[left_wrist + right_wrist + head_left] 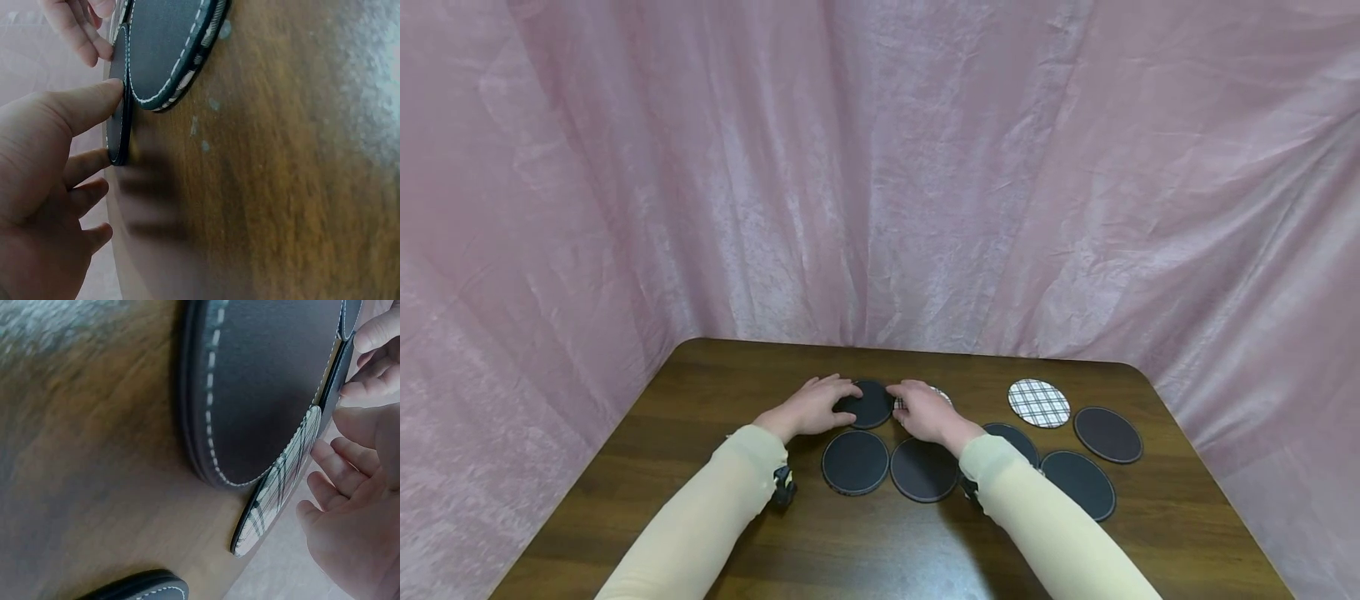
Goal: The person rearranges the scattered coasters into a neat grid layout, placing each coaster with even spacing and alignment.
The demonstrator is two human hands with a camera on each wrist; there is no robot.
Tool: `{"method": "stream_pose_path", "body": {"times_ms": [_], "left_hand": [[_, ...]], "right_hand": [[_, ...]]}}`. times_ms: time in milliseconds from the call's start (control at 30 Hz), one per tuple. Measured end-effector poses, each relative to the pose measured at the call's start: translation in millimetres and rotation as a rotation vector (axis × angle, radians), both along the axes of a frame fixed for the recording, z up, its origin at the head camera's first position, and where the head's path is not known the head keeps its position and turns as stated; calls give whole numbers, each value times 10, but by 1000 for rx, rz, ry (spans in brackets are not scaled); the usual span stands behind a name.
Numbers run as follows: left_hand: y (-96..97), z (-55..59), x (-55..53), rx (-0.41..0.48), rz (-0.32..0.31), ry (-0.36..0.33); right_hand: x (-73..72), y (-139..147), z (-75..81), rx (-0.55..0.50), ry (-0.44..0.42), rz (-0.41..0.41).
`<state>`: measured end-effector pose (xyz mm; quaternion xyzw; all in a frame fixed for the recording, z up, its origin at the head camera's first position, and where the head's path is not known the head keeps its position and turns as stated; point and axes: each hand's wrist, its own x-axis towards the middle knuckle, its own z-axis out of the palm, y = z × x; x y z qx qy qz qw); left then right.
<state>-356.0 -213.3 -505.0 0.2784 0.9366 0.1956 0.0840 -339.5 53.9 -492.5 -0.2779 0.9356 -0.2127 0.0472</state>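
My left grip (812, 407) is spread, thumb and forefinger at the rim of the far black coaster (871, 406) on the table (827, 542), and my right grip (927, 413), fingers also parted, partly covers the plaid coaster (281, 481) beside it in the head view. The right wrist view bares that plaid face; the left wrist view shows the near black coaster's (165, 47) patterned underside edge.

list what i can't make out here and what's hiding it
Head: part of the left plaid coaster, hidden by the right hand.
Head: part of a dark coaster, behind the right sleeve.
Left wrist: most of the right hand, cut off by the top edge.
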Motion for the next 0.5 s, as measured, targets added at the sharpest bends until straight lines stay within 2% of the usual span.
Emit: {"method": "stream_pose_path", "body": {"times_ms": [67, 233, 333, 367, 467, 500], "left_hand": [[33, 80, 63, -28, 15, -11], [40, 94, 91, -32, 22, -10], [1, -1, 35, 4, 3, 11], [-37, -87, -18, 16, -9, 26], [-67, -162, -68, 31, -25, 47], [-67, -143, -51, 31, -26, 41]], "right_hand": [[6, 4, -6, 1, 4, 2], [20, 14, -22, -10, 4, 3], [23, 18, -41, -27, -5, 6], [24, 18, -45, -31, -7, 7], [35, 17, -50, -40, -8, 8], [37, 16, -52, -40, -7, 8]]}}
